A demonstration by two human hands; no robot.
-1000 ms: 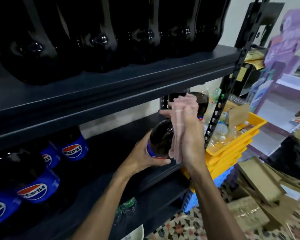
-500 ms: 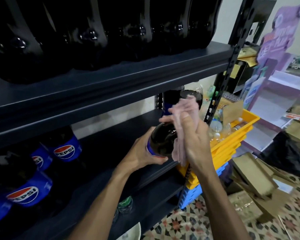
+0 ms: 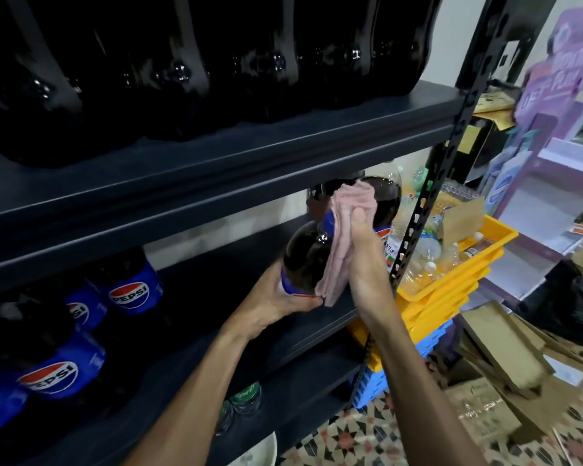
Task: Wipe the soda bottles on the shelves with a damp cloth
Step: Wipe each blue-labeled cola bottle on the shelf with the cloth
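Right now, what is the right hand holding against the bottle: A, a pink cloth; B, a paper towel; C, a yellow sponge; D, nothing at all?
A: the right hand holds a pink cloth against the soda bottle, which the left hand grips lower down, near its blue label.

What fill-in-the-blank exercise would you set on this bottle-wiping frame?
1. The right hand holds a ____ cloth against the bottle.
2. The left hand grips that bottle at its ____ label.
3. The logos at lower left read ____.
4. The top crates at right are ____.
Missing words: pink; blue; Pepsi; yellow.
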